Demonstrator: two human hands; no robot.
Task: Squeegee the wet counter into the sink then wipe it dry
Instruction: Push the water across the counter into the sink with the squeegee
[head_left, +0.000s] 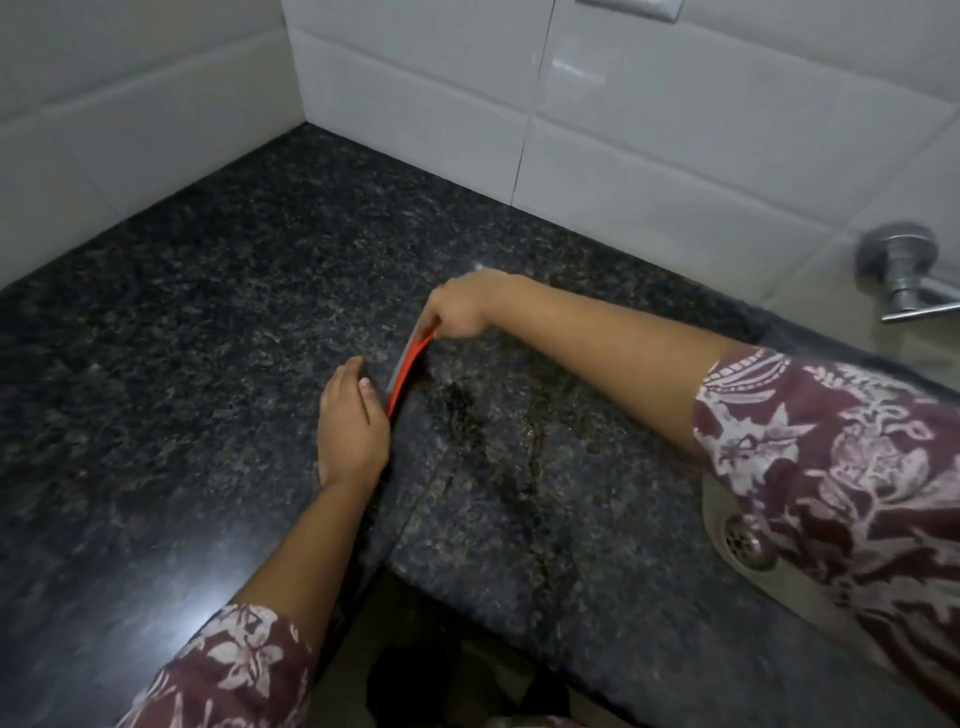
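Holding the flat orange squeegee with a grey blade on the dark speckled stone table, my right grip pinches its far end. My left grip, fingers straight, presses its near end. I should keep the blade flat and sweep the water puddle toward the pale sink.

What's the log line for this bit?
step: squeegeeing counter | right hand: pinches squeegee far end | left hand: touches near end | wet streaks: on sink side | wiping: not yet
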